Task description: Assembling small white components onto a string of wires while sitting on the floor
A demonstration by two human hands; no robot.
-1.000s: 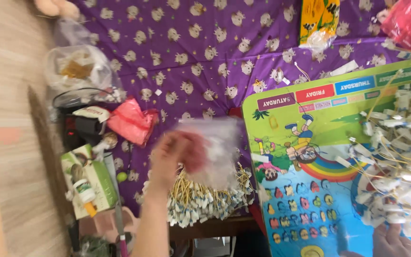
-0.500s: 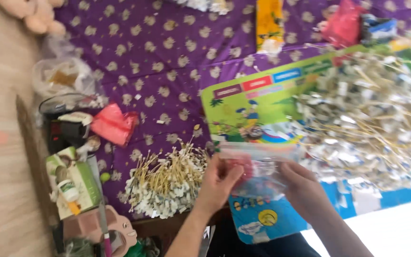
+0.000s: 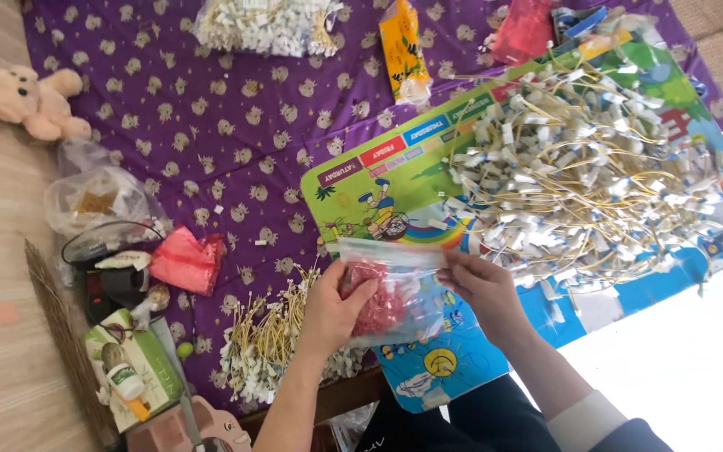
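Both my hands hold a clear plastic zip bag (image 3: pixel 395 293) with small red pieces inside. My left hand (image 3: pixel 335 305) grips its left side, fingers around the red contents. My right hand (image 3: pixel 483 289) pinches the bag's top right edge. The bag hangs over the lower part of a colourful picture board (image 3: pixel 378 180). A large heap of yellow strings with white tags (image 3: pixel 587 176) lies on the board to the right. A smaller bundle of tagged strings (image 3: pixel 265 343) lies on the purple cloth (image 3: pixel 211 109) just left of my left hand.
A red pouch (image 3: pixel 184 261), a black device (image 3: pixel 115 280) and a green box (image 3: pixel 135 377) sit at the left. A plush toy (image 3: pixel 31 100) lies on the wooden floor. At the far edge are a bag of tags (image 3: pixel 265 25), an orange packet (image 3: pixel 403 50) and a red packet (image 3: pixel 525 33).
The view has shifted, bringing the tag heap and board more to the centre. My hands stay on the zip bag; the left hand now grips the red contents lower down.
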